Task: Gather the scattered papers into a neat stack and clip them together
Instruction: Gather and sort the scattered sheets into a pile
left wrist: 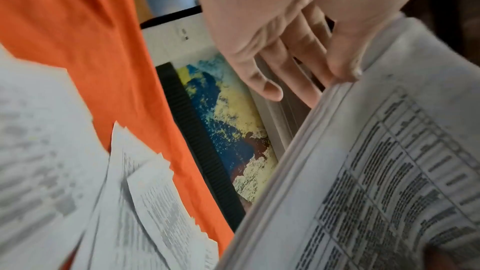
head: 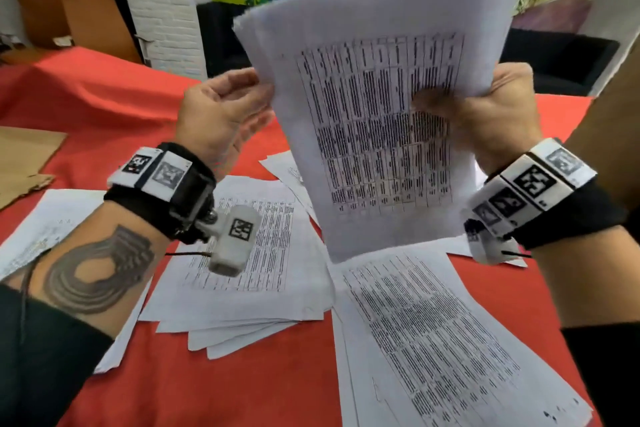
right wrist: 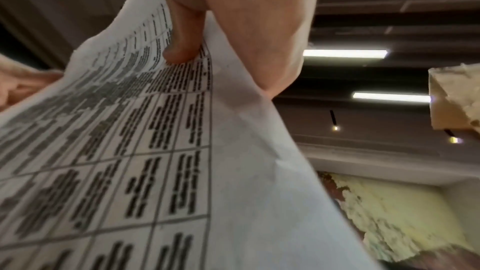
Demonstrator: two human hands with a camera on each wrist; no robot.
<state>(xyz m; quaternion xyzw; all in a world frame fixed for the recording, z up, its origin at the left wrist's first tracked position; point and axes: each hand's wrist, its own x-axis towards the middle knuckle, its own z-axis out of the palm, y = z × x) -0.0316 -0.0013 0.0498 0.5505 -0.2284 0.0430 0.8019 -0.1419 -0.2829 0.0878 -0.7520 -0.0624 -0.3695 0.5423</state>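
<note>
Right hand [head: 491, 121] pinching held stack [head: 377, 107] upright, thumb [right wrist: 182, 48] on front. Left hand [head: 221, 114] relaxed, fingers straight against stack's left edge. Loose papers [head: 249, 253] beneath on red cloth [head: 86, 97].

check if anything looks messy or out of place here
Yes. The held stack is uneven, its top edges staggered rather than flush. On the red tablecloth, loose papers still lie fanned and skewed in overlapping piles. No clip is visible.
</note>
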